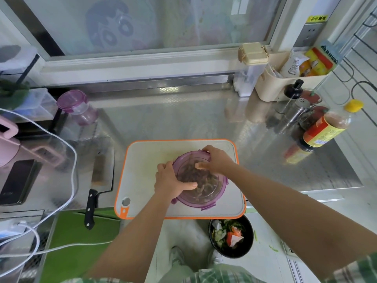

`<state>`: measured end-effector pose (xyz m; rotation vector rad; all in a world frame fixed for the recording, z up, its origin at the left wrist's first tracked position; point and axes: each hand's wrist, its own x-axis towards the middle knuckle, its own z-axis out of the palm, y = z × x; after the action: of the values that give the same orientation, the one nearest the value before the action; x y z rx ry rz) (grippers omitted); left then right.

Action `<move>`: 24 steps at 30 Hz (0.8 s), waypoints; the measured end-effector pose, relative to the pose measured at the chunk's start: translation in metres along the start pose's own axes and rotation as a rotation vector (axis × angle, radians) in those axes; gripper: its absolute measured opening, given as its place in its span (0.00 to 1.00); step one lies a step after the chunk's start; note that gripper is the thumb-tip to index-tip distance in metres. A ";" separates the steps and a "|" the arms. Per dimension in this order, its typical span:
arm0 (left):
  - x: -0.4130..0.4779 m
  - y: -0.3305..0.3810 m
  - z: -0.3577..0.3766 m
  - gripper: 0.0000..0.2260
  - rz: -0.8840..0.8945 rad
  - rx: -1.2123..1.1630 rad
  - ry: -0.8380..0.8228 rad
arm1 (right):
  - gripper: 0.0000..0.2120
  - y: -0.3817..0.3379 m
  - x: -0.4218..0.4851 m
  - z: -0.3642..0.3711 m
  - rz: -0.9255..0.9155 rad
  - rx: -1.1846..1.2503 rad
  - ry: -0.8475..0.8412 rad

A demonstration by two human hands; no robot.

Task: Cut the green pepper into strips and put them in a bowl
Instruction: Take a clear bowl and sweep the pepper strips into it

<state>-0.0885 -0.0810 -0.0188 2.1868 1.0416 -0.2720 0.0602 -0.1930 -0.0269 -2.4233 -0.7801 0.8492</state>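
A phone (pixel 18 181) lies at the far left of the bench (pixel 183 119), with a white cable (pixel 70 152) looping past it. Behind it stands a purple-capped jar (pixel 78 107). A knife (pixel 100 180) rests flat just left of the orange-edged board (pixel 142 180), its black handle hanging over the near edge.

On the middle of the board sits the bowl (pixel 223 185), covered by a clear purple lid (pixel 208 193). Dark pepper strips (pixel 204 178) show through the lid, inside the bowl.

The left hand (pixel 170 180) grips the lid's left rim. Its fingers are curled over the edge and its thumb lies flat across the top. The right hand (pixel 216 160) holds the far rim the same way, with its fingers hooked over the back edge and its thumb pressed on the lid.

On the floor below the board's right corner, a black bin (pixel 230 254) holds vegetable scraps. Far right on the bench stand a metal shaker (pixel 295 111), a sauce bottle (pixel 324 129) and a cream caddy (pixel 275 86) of packets.
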 end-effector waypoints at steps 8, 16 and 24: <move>-0.004 -0.001 0.003 0.54 -0.060 -0.026 -0.033 | 0.31 -0.003 0.000 0.002 0.050 0.005 -0.017; -0.022 0.004 0.016 0.40 -0.130 -0.105 0.297 | 0.35 0.007 -0.021 0.010 0.232 0.119 0.123; -0.003 -0.011 0.016 0.26 -0.058 -0.260 0.210 | 0.37 0.013 -0.042 0.018 0.339 0.270 0.079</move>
<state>-0.0974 -0.0886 -0.0348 1.9817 1.1857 0.0676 0.0255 -0.2255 -0.0298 -2.3575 -0.2076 0.9098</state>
